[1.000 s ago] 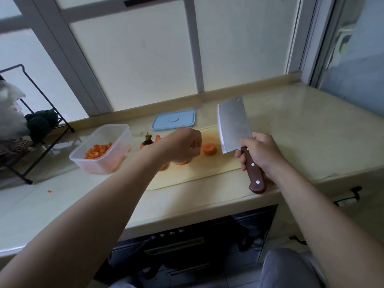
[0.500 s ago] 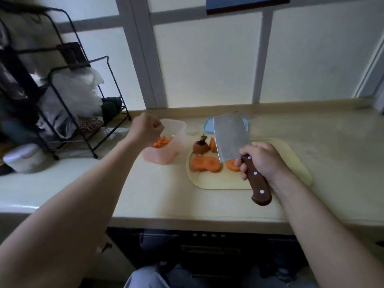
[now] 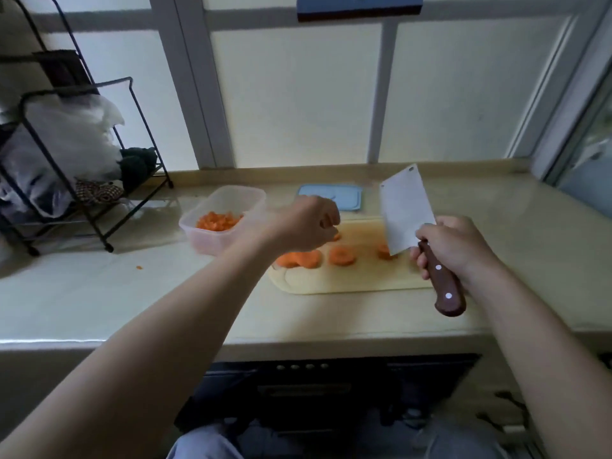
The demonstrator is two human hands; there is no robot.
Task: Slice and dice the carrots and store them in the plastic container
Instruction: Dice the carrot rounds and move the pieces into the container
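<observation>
The right hand (image 3: 453,248) grips the brown wooden handle of a cleaver (image 3: 405,207), its fingers (image 3: 418,260) wrapped tight around the handle just below the blade. The broad blade is raised and tilted, its tip pointing up and away over the right part of the cutting board (image 3: 357,279). The left hand (image 3: 306,223) hovers over the far left part of the board with its back to the camera and its fingers (image 3: 329,220) curled inward; whether they pinch anything cannot be told. The pale cutting board lies flat on the desk (image 3: 132,293), and round carrot slices (image 3: 342,255) lie on it in a loose row: a few overlapping ones at the left, partly hidden under the left wrist, one alone in the middle, and one at the right partly behind the blade's lower edge. The plastic container (image 3: 228,195) stands on the desk just to the left of the board, open, with diced carrot (image 3: 218,221) heaped in its bottom. Its blue lid (image 3: 344,195) lies flat behind the board, near the wall below the window. One small carrot bit (image 3: 139,267) sits on the desk well left of the board. At the far left a black wire rack (image 3: 137,109) stands on the desk, with a white plastic bag (image 3: 73,134) inside it
</observation>
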